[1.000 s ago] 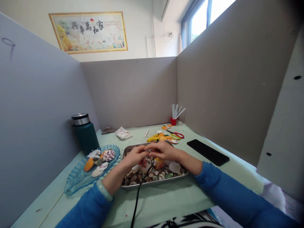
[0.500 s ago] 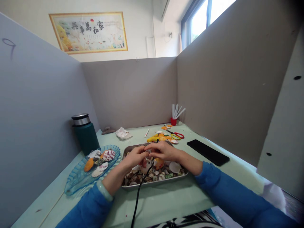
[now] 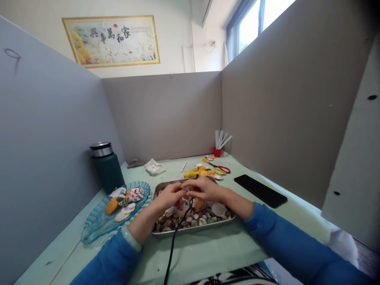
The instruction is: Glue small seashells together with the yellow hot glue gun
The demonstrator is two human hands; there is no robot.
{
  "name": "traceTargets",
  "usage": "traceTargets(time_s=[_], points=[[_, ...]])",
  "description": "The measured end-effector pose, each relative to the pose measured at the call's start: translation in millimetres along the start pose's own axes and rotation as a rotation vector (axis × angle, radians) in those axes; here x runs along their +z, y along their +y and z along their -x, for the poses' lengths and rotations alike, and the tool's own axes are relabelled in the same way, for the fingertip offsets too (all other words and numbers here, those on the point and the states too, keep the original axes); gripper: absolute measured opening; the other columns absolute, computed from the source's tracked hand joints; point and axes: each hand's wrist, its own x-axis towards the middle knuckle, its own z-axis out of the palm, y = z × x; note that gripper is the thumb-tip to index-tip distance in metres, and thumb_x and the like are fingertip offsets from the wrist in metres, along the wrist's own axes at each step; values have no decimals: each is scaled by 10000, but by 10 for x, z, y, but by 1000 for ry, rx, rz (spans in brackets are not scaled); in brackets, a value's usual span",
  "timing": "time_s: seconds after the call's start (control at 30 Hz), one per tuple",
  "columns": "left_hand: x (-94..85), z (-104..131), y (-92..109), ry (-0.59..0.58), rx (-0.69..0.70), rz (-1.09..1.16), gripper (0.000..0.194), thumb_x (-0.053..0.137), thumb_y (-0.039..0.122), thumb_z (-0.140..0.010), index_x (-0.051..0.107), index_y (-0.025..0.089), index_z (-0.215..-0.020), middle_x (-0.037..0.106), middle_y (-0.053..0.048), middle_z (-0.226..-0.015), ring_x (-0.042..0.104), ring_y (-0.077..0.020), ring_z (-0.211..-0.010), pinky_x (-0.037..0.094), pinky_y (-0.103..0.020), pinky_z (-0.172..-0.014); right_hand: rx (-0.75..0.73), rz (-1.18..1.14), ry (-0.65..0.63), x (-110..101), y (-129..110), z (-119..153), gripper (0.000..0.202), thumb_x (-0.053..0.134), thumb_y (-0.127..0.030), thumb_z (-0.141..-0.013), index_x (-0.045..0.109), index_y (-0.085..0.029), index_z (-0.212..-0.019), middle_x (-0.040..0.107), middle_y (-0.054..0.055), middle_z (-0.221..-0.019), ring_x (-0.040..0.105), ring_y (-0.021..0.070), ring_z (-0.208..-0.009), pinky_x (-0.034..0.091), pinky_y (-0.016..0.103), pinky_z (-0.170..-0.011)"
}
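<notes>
My left hand and my right hand meet over a metal tray full of small seashells. Fingertips of both hands are pressed together around a small pale piece, mostly hidden, perhaps a shell. A white scallop shell lies in the tray by my right wrist, and an orange shell sits below my right fingers. A black cord crosses the tray's front edge and runs up beneath my hands.
Left is a blue scalloped dish with several shells, before a green bottle. Behind the tray lie a yellow tool like a glue gun and scissors. A black phone is right; a red cup holds white sticks.
</notes>
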Motion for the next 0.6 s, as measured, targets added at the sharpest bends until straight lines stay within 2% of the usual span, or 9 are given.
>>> traceTargets(time_s=[0.2,0.6], points=[[-3,3,5,-7,-9,8,287,563,398,-729,554,138,-852,511,38,-438,500,-103,-403,351,-198,-442,6,9,1,-7,-7,3,308,505,-332,-880,570,-166,-1131,607,-7,-638,519,95,-556,372,187,-555],[14,12,26,-7,-26,-14,225,543,345,-731,543,142,-830,505,37,-435,496,-110,-410,373,-210,-449,8,17,-21,2,14,6,300,512,-322,-876,567,-166,-1126,621,0,-660,539,103,-587,389,194,-584]])
